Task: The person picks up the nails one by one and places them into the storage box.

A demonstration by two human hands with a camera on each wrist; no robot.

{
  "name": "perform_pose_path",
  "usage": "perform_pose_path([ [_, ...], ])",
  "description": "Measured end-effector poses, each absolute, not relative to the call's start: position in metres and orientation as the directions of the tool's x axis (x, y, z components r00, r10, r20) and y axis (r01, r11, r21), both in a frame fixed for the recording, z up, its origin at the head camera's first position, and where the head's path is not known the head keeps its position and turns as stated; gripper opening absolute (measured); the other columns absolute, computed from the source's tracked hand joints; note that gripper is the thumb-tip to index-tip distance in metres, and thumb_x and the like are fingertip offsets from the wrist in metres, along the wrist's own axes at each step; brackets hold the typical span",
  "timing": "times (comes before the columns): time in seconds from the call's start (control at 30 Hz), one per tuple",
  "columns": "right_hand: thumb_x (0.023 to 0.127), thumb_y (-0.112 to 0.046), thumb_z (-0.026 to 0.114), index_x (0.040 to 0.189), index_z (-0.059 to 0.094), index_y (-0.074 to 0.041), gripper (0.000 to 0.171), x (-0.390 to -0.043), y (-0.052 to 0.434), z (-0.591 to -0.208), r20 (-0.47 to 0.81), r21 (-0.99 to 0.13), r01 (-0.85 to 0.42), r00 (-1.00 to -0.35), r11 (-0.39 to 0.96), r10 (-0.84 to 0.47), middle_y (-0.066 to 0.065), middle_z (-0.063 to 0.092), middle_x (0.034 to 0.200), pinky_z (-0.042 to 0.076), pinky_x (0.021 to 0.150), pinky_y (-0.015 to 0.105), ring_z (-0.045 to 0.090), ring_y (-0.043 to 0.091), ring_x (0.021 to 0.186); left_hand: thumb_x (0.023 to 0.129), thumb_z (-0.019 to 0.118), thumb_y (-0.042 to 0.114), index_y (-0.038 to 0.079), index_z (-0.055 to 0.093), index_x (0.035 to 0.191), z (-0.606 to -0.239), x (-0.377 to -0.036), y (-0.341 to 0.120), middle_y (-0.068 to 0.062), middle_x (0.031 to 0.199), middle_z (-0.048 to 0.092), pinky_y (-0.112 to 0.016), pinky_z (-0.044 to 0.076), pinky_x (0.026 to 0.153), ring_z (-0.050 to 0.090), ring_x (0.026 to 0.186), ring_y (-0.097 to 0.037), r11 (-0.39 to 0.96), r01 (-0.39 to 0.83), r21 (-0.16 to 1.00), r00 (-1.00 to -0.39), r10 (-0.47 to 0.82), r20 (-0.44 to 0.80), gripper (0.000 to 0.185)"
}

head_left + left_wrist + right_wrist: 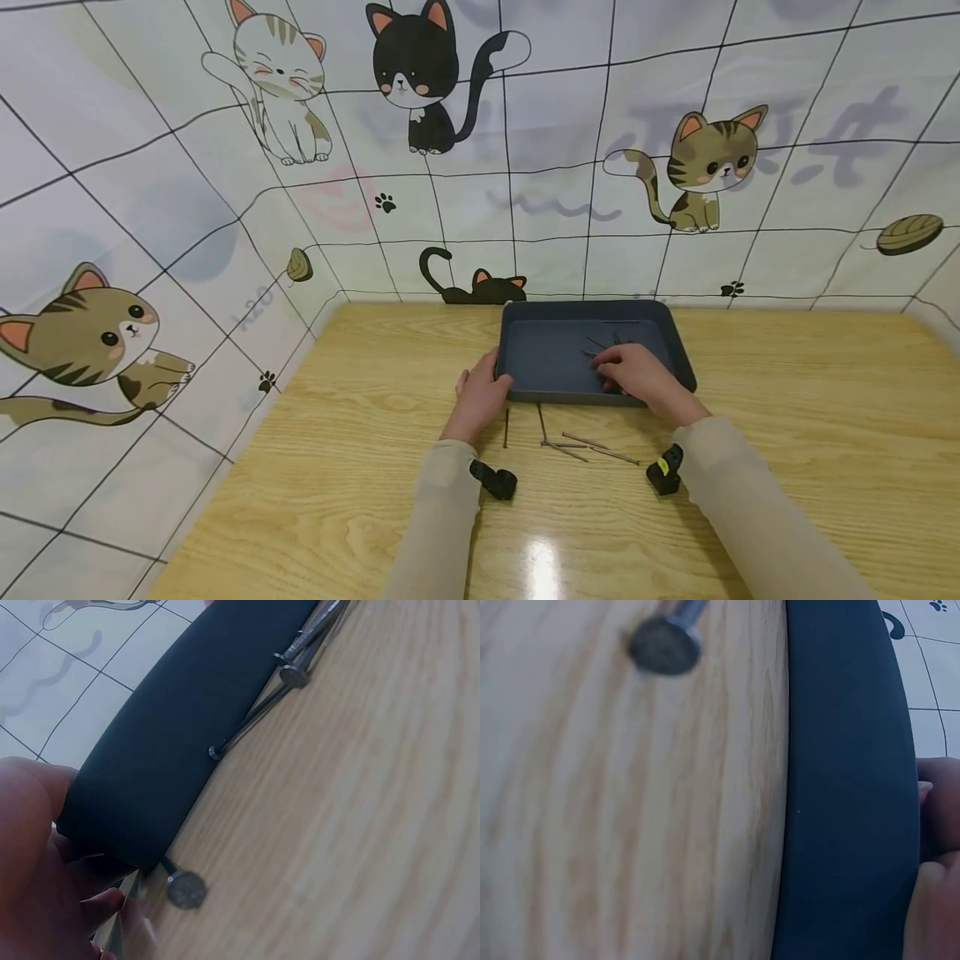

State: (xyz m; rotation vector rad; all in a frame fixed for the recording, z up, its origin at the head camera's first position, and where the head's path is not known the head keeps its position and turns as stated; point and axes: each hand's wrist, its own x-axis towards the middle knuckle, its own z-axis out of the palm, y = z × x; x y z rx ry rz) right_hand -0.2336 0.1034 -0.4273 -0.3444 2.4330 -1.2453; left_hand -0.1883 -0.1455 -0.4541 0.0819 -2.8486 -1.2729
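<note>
A dark blue-grey rectangular tray lies on the wooden table. My left hand grips its near left corner, the thumb by the rim; in the left wrist view the fingers reach around the tray's end. My right hand is inside the tray with bent fingers, pinching what looks like a thin nail at the fingertips. More nails lie close by within the tray. In the right wrist view the tray wall hides most of the right fingers.
Several long nails lie loose on the table in front of the tray, some crossing each other. One nail's flat head shows large beside the tray corner. A cat-patterned wall covering stands behind the tray and to the left.
</note>
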Motion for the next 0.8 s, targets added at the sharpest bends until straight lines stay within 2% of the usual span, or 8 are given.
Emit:
perform_pose_path([
  [0.47, 0.093, -0.012, 0.042, 0.123, 0.050, 0.002, 0.034, -0.2348, 0.1011, -0.4271, -0.194, -0.766, -0.087, -0.913, 0.637, -0.358, 0.015, 0.055, 0.106, 0.044, 0.063, 0.032, 0.055, 0.020, 0.079, 0.089, 0.040, 0.021, 0.015, 0.029, 0.141, -0.4537, -0.1895, -0.1441, -0.003, 0.140, 0.034, -0.044, 0.004, 0.104, 0.029, 0.128, -0.018, 0.681, -0.050, 0.731, -0.998, -0.066, -0.007, 0.053],
  [0.8, 0.093, -0.013, 0.042, 0.124, 0.050, 0.002, 0.035, -0.2340, 0.1019, -0.4255, -0.190, -0.769, -0.087, -0.914, 0.633, -0.357, 0.014, 0.058, 0.098, 0.044, 0.060, 0.031, 0.054, 0.020, 0.073, 0.089, 0.039, 0.021, 0.014, 0.028, 0.141, -0.4532, -0.1897, -0.1437, -0.004, 0.141, 0.033, -0.044, 0.004, 0.104, 0.028, 0.129, -0.019, 0.678, -0.064, 0.732, -0.997, -0.068, -0.024, 0.054],
])
